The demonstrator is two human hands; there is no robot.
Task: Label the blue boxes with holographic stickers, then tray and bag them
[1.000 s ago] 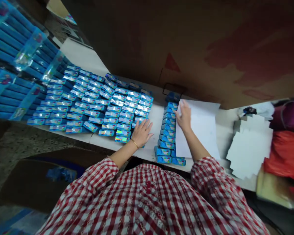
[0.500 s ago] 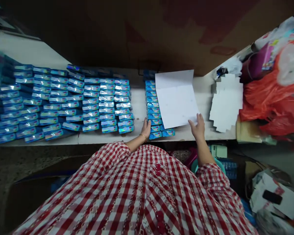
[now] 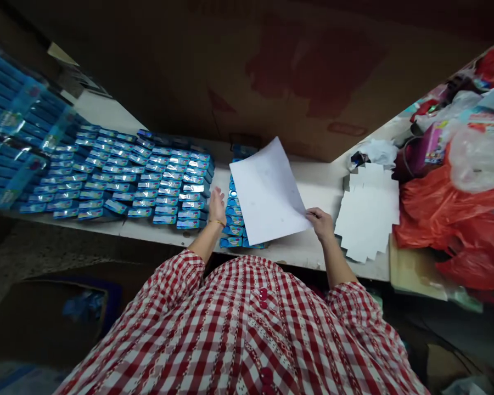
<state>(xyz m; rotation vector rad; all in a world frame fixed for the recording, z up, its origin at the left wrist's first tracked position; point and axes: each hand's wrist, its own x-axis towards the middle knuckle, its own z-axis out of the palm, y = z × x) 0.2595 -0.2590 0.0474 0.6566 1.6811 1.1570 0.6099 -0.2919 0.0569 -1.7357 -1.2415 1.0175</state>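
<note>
A large white sheet of card (image 3: 267, 192) is tilted over a short double row of blue boxes (image 3: 232, 229), hiding most of them. My right hand (image 3: 320, 222) pinches the card at its near right corner. Just left of those boxes, my left hand (image 3: 217, 206) is raised with its fingers stretched out, holding nothing. Beside it on the left stand rows of packed blue boxes (image 3: 164, 200) with shiny ends. Whether the card touches the boxes beneath, I cannot tell.
A stack of white cut card (image 3: 368, 211) lies to the right on the white table (image 3: 313, 181). Beyond it are red plastic bags (image 3: 440, 214). A big brown carton (image 3: 230, 71) walls off the back. Wrapped blue packs (image 3: 16, 126) pile up at far left.
My right hand has closed on the card's corner, and the card has turned and shifted. My left hand has moved away from the boxes to the left. The view has shifted too.
</note>
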